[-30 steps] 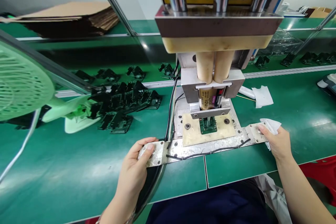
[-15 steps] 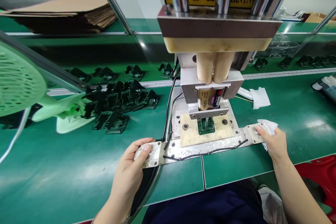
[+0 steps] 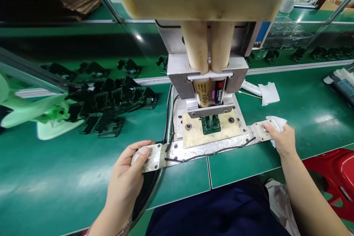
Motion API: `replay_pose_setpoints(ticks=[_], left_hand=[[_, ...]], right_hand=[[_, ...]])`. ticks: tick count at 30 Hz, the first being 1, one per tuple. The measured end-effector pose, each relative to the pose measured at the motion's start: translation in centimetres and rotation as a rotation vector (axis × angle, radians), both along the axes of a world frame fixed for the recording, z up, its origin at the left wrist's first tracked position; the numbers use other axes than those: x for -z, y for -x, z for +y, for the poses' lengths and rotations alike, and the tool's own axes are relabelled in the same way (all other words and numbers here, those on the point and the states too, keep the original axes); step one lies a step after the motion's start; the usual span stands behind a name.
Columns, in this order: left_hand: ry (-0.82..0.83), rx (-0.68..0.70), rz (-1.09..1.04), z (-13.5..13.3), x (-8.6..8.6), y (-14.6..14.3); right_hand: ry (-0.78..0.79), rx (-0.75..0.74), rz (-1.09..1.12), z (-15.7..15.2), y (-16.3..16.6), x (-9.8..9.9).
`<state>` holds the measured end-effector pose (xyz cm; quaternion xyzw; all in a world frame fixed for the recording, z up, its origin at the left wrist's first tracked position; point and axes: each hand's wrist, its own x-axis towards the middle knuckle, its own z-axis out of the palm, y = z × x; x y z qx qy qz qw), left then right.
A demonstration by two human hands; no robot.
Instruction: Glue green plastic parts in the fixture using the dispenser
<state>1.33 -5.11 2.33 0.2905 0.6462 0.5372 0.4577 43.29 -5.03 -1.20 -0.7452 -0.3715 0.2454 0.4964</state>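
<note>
My left hand (image 3: 128, 171) is closed around the left metal button plate (image 3: 156, 156) of a bench dispenser, its thumb on top. My right hand (image 3: 282, 138) grips the right metal button plate (image 3: 261, 131), thumb on its round button, with a crumpled white wipe (image 3: 278, 122) tucked in the fingers. Between them, a small green-black part (image 3: 211, 125) lies on the cream fixture block (image 3: 178, 142). Directly above it, a twin-tube glue cartridge (image 3: 203, 96) sits in the metal holder (image 3: 179, 68), its nozzle reaching down to the part. Two cream plungers (image 3: 195, 48) enter the cartridge.
Many dark parts (image 3: 110, 99) are clustered left of the dispenser, beside a green fan (image 3: 52, 112). More parts (image 3: 272, 56) line the back ledge. A white tube (image 3: 251, 87) and a white wipe (image 3: 269, 93) lie right. Black cables (image 3: 167, 118) run along the left side.
My view has shifted, so the dispenser's top block looks larger and higher in view. Both hands stay on their button plates; the part remains under the nozzle.
</note>
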Motion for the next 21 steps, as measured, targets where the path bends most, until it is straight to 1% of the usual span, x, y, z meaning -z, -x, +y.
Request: replay_pose_setpoints(ticks=[6,11,15,21], left_hand=[[0.001,-0.005,-0.007,0.08,-0.13,-0.38],[-0.011,0.003,-0.001,0.03,-0.21,-0.39],[-0.015,0.022,0.001,-0.11,-0.03,-0.15],[-0.016,0.041,0.014,-0.32,0.36,0.2]], right_hand=[[0.005,0.018,0.01,0.06,-0.03,-0.4],[-0.016,0.023,0.014,0.04,-0.24,-0.1],[-0.007,0.025,0.023,0.0,-0.45,0.21],[-0.031,0.023,-0.002,0.04,-0.38,0.04]])
